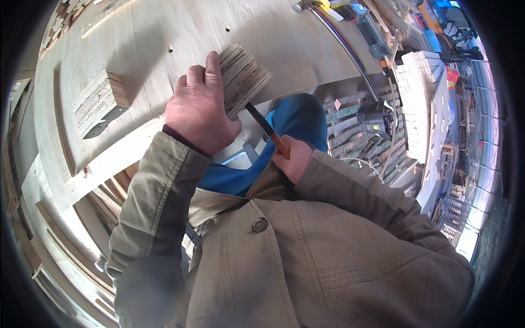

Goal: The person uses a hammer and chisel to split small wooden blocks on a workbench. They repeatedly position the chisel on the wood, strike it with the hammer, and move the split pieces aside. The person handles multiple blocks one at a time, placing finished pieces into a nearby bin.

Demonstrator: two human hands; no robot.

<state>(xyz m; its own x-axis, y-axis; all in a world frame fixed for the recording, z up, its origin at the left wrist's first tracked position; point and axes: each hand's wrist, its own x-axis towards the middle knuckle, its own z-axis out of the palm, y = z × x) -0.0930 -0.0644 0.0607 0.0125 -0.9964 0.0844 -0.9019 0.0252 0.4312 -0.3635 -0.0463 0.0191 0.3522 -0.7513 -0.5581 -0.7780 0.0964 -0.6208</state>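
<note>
My left hand [197,106] holds a block of layered wood [244,76] near the front edge of the workbench, fingers along its left side. The block is tilted, with its rough, striped face showing. In my right hand [295,158] is the orange-brown handle of a slim tool [264,123]. Its dark shaft runs up and left to the block's lower right edge. The far end meets or passes behind the block, so its kind cannot be made out. A second layered wood block [101,103] lies on the bench to the left of my left hand.
The pale plywood workbench [147,33] spans the upper left, with a thin wood strip [63,123] on it. A hammer [299,6] lies at the far edge beside a long metal bar [350,52]. Stacked pale wood pieces [418,104] stand right; slatted wood [350,128] is below.
</note>
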